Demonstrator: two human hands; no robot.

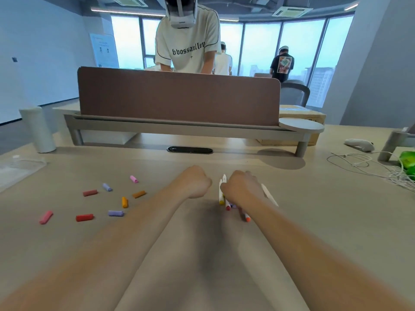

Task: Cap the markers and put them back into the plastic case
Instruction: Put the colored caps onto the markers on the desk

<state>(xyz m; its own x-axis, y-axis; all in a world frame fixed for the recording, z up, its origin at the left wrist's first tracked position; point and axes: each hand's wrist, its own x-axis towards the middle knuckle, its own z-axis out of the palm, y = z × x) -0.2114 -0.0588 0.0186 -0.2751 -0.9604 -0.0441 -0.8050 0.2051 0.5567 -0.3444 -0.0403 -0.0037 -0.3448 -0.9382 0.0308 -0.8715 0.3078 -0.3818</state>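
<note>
Several uncapped white markers (222, 194) with coloured tips lie bunched on the desk right of centre. My right hand (241, 189) lies over the bunch with fingers curled around the markers; one white marker (269, 195) sticks out to its right. My left hand (195, 182) is a closed fist just left of the bunch, and nothing shows in it. Several loose caps lie scattered on the left: pink (46, 217), red (84, 217), purple (115, 213), orange (124, 202). The clear plastic case (20, 169) lies flat at the far left edge.
A brown divider on a grey shelf (179, 129) spans the back of the desk. A white cylinder (38, 129) stands at back left. Cables (368, 164), a white controller (359, 144) and a green object (407, 159) lie at the right. A person stands behind the divider.
</note>
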